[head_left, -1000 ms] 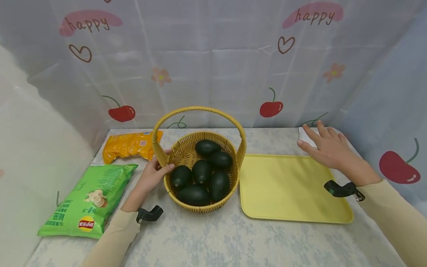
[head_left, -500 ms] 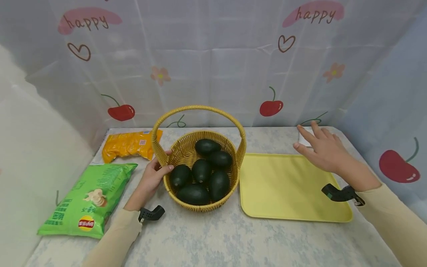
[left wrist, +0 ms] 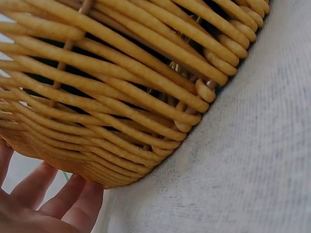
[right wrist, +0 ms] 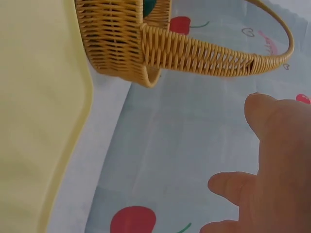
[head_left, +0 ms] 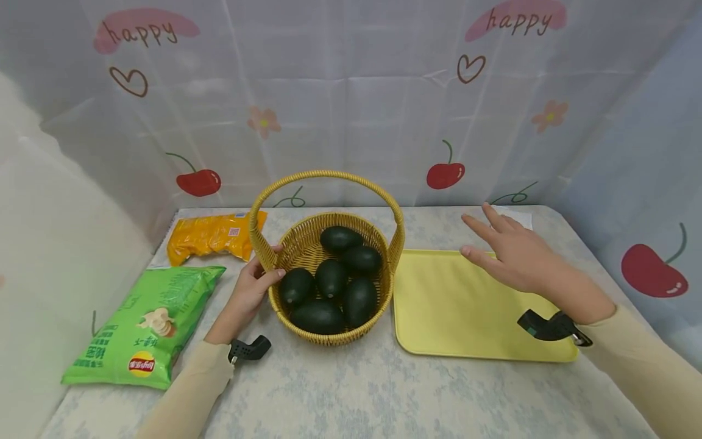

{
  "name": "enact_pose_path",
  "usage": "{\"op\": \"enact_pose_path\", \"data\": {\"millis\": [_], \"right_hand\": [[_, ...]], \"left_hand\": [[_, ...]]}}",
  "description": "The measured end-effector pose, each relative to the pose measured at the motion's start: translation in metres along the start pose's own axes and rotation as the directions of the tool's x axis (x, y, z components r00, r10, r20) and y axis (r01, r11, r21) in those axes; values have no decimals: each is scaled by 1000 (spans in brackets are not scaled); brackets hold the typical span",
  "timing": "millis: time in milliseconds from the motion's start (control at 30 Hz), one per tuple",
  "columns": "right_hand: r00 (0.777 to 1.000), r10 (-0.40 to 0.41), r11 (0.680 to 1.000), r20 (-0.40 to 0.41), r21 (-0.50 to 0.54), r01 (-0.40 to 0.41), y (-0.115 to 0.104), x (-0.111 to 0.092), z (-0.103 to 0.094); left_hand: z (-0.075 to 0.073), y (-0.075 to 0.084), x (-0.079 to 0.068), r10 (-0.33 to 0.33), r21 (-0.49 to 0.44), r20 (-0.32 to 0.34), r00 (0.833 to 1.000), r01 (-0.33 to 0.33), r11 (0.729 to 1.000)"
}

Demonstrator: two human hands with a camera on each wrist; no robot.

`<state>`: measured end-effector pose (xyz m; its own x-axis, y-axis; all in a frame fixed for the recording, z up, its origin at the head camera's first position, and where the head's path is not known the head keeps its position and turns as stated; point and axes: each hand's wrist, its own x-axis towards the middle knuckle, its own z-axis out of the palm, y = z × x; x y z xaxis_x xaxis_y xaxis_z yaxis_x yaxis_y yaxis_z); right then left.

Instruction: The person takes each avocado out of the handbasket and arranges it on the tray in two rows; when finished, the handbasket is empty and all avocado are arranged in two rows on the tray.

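Observation:
A yellow woven basket (head_left: 329, 340) with a tall arched handle stands mid-table, holding several dark green oval fruits (head_left: 331, 278) that look like avocados or small melons. My left hand (head_left: 253, 292) grips the basket's left rim at the handle's foot, thumb over the edge. In the left wrist view, its fingers (left wrist: 85, 206) press against the wicker wall (left wrist: 112, 97) from outside. My right hand (head_left: 515, 256) hovers over the back part of a yellow tray (head_left: 439, 305), fingers spread and holding nothing. The right wrist view shows that hand's thumb (right wrist: 262, 114) apart from the basket handle (right wrist: 204, 56).
Left of the basket lie a green chip bag (head_left: 148, 329) and, behind it, an orange packet (head_left: 211, 238). A white paper (head_left: 518, 216) sits at the back right, partly behind my right hand. A printed curtain (head_left: 351, 110) closes off the table's back and sides.
My right hand has moved left over the tray, from near the white paper toward the basket, uncovering part of the paper. The left hand keeps its grip; the basket stays put.

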<state>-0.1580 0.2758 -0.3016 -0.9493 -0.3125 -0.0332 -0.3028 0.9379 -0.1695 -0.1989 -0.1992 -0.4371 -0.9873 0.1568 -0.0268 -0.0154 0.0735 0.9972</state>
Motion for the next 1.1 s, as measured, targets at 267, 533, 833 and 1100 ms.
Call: {"op": "enact_pose_path", "data": {"millis": [267, 533, 833, 1100], "right_hand": [[994, -101, 995, 29, 24, 100, -34, -6, 0], [971, -240, 970, 17, 51, 239, -68, -5, 4], [933, -359, 932, 1, 60, 359, -103, 14, 23], [916, -401, 912, 31, 103, 396, -130, 27, 38]], "left_hand": [[0, -1, 0, 19, -3, 6, 1000, -19, 1000], [0, -1, 0, 15, 8, 2, 1000, -15, 1000], [0, -3, 0, 18, 18, -10, 1000, -17, 1000], [0, -4, -1, 24, 17, -3, 1000, -24, 1000]]}}
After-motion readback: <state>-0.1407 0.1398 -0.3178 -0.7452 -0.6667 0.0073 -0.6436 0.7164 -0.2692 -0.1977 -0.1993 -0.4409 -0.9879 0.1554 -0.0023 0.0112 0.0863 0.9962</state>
